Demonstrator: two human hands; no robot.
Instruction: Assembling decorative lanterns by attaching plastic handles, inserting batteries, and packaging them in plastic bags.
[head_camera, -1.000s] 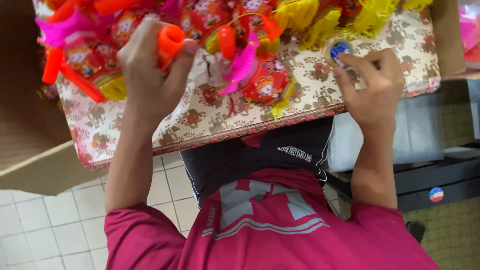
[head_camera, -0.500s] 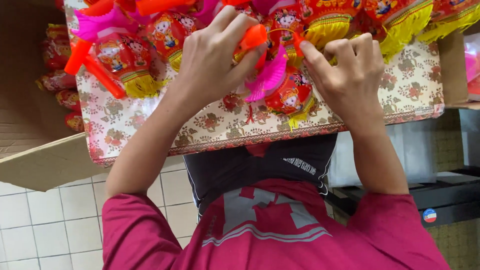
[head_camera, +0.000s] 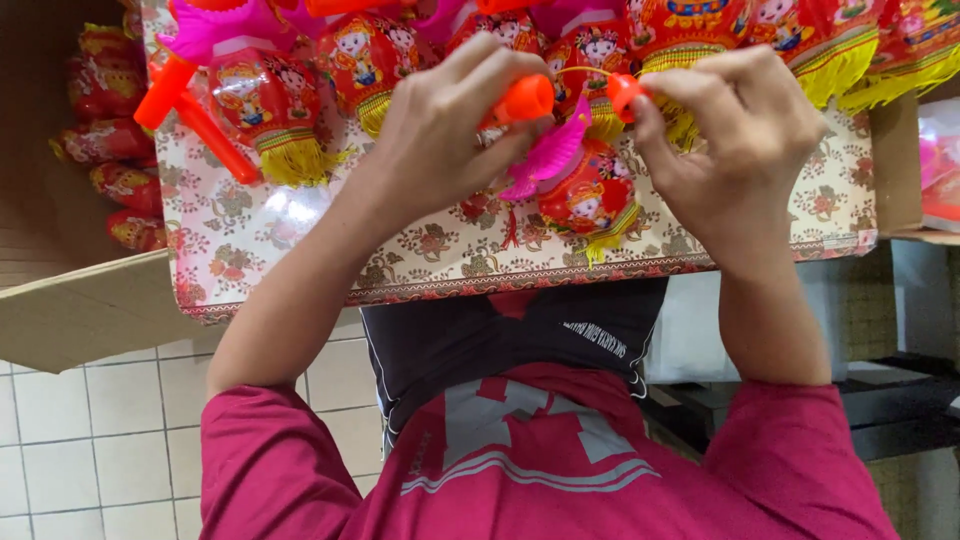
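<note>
Fingers of your left hand (head_camera: 445, 130) wrap an orange handle (head_camera: 524, 99); your right hand (head_camera: 740, 140) pinches its orange cap (head_camera: 625, 95) above the flowered table's (head_camera: 300, 250) near edge, lanterns (head_camera: 590, 195) crowding underneath.

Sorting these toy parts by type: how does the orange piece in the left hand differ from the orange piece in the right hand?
The orange tube in the left hand is a longer cylinder, wrapped by the whole hand; the orange cap in the right hand is a short round piece, pinched at the fingertips. The tube points toward the cap, with a small gap between them. Both are bright orange plastic.
</note>
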